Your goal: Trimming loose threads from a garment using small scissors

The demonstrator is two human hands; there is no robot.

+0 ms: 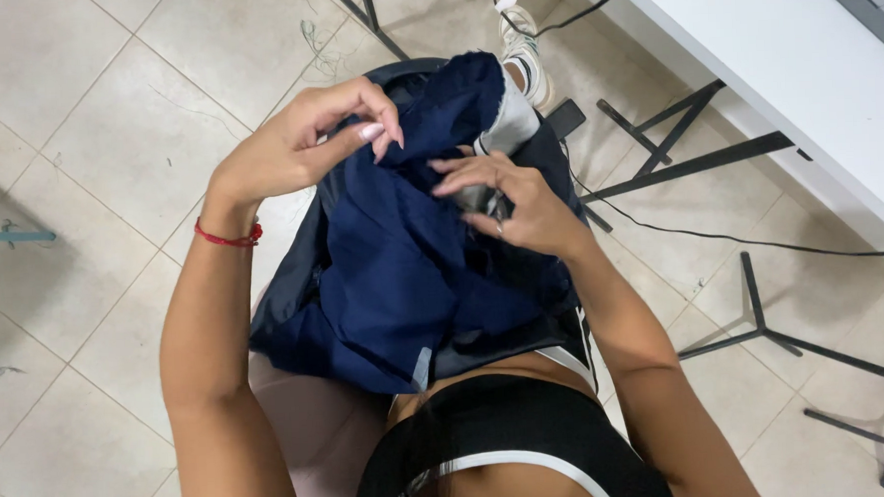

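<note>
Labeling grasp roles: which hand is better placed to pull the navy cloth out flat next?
Probably the left hand: its fingertips pinch a free fold of the navy cloth at the top edge. The right hand is busy, curled around a small dark thing pressed against the cloth.

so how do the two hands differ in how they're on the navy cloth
The left hand is raised and pinches a fold of the navy cloth between its fingertips; the right hand sits lower, fingers curled into the cloth. The left wrist wears a red string bracelet; the right wrist is bare, though a finger shows a ring. Both grip the same cloth on the lap.
</note>
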